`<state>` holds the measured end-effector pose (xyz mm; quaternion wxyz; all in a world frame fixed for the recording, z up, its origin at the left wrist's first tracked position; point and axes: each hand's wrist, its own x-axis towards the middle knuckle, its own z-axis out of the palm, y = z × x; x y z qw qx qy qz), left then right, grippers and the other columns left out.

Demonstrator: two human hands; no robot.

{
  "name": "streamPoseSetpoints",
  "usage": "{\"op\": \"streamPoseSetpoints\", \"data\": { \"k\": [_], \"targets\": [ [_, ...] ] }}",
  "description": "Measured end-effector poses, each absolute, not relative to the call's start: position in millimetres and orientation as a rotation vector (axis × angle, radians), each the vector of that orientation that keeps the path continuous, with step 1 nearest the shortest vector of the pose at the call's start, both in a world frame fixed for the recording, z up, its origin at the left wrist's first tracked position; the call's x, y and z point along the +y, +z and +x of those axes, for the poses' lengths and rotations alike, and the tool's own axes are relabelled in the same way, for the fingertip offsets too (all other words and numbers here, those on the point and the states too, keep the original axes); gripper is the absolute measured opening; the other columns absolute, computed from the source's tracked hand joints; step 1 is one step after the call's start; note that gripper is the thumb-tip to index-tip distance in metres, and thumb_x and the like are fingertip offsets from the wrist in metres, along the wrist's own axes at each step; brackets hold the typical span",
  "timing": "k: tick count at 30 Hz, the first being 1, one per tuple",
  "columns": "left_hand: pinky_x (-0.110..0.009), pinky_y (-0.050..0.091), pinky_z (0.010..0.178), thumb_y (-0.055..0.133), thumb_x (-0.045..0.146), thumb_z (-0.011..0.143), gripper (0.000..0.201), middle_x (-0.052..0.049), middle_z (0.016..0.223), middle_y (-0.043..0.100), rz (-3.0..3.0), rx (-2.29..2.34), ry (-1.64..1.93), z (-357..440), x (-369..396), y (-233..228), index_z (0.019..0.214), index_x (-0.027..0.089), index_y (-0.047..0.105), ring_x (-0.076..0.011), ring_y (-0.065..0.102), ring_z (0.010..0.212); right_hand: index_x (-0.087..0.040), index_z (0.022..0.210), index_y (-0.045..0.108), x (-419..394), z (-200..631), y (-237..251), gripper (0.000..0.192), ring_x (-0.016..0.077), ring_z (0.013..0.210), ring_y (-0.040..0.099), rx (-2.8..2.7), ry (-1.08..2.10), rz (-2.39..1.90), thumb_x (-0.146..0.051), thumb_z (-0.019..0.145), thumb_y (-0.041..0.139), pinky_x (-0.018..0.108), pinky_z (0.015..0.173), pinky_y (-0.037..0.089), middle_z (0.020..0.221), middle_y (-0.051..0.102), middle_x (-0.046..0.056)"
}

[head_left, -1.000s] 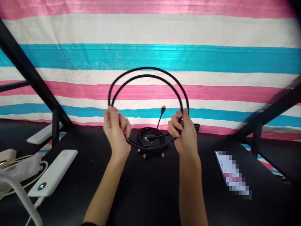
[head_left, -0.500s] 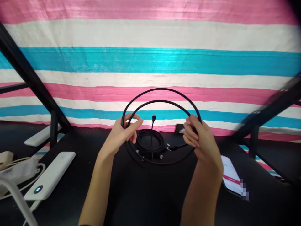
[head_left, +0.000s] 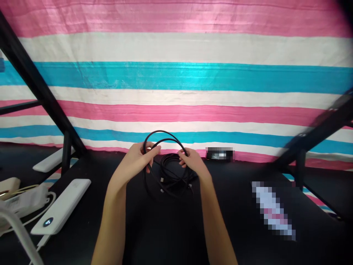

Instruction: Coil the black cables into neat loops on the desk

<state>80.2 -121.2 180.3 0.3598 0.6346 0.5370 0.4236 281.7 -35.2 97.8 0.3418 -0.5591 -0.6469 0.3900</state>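
A thick black cable [head_left: 160,131] hangs in loose loops between my two hands, above the dark tabletop. My left hand [head_left: 139,156] is closed round the left side of the loops, thumb stretched over the strands. On the right side, my right hand [head_left: 193,162] pinches the same cable between thumb and fingers. Behind and below lies a coil of black cable [head_left: 168,158] on the table, partly covered by the held loops. A few small light connector ends [head_left: 162,180] show near the bottom of the coil.
At the left lie a white power bank [head_left: 62,206] with a lit round display, a white power strip [head_left: 27,200] and white cords. A blurred-out flat device [head_left: 273,209] rests at the right. Black frame bars [head_left: 46,95] slant on both sides before a striped sheet [head_left: 176,77].
My right hand has moved left, toward my left hand. The held cable loops have become smaller and narrower. The upright connector above the coil no longer shows.
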Motion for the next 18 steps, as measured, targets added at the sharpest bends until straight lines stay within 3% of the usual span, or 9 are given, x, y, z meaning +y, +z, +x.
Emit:
{"op": "streamPoseSetpoints", "data": {
  "k": [5, 8, 13, 18],
  "targets": [
    [-0.025, 0.04, 0.052, 0.056, 0.053, 0.079, 0.036, 0.003, 0.049, 0.055, 1.68, 1.641, 0.9, 71.6, -114.8, 172.3, 0.069, 0.019, 0.057, -0.0152, 0.057, 0.045, -0.016, 0.069, 0.061, -22.8, 255.3, 65.0, 0.012, 0.0163, 0.071, 0.061, -1.892, 0.953, -1.514, -0.025, 0.077, 0.062, 0.025, 0.064, 0.046, 0.07, 0.064, 0.003],
    [-0.026, 0.036, 0.052, 0.055, 0.054, 0.079, 0.037, 0.002, 0.049, 0.057, 1.739, 1.728, 0.881, 70.6, -114.5, 172.0, 0.066, 0.019, 0.056, -0.0159, 0.057, 0.047, -0.017, 0.068, 0.062, -23.7, 242.9, 52.7, 0.012, 0.0172, 0.073, 0.061, -1.993, 0.945, -1.553, -0.027, 0.073, 0.066, 0.026, 0.067, 0.044, 0.073, 0.065, 0.003],
    [-0.026, 0.034, 0.053, 0.051, 0.049, 0.082, 0.037, 0.0, 0.05, 0.059, 1.775, 1.743, 0.91, 72.6, -113.8, 173.2, 0.061, 0.019, 0.055, -0.0169, 0.056, 0.052, -0.019, 0.079, 0.062, -23.9, 232.2, 43.2, 0.011, 0.0205, 0.087, 0.06, -2.04, 0.865, -1.652, -0.028, 0.073, 0.065, 0.03, 0.077, 0.042, 0.088, 0.065, 0.005],
    [-0.025, 0.034, 0.053, 0.052, 0.052, 0.082, 0.041, 0.001, 0.047, 0.056, 1.754, 1.647, 0.972, 74.6, -115.5, 173.1, 0.06, 0.018, 0.057, -0.0146, 0.054, 0.05, -0.02, 0.098, 0.061, -17.4, 240.1, 38.7, 0.024, 0.0289, 0.111, 0.051, -1.985, 0.744, -1.809, -0.031, 0.077, 0.062, 0.041, 0.09, 0.039, 0.111, 0.058, 0.011]
  ]
}}
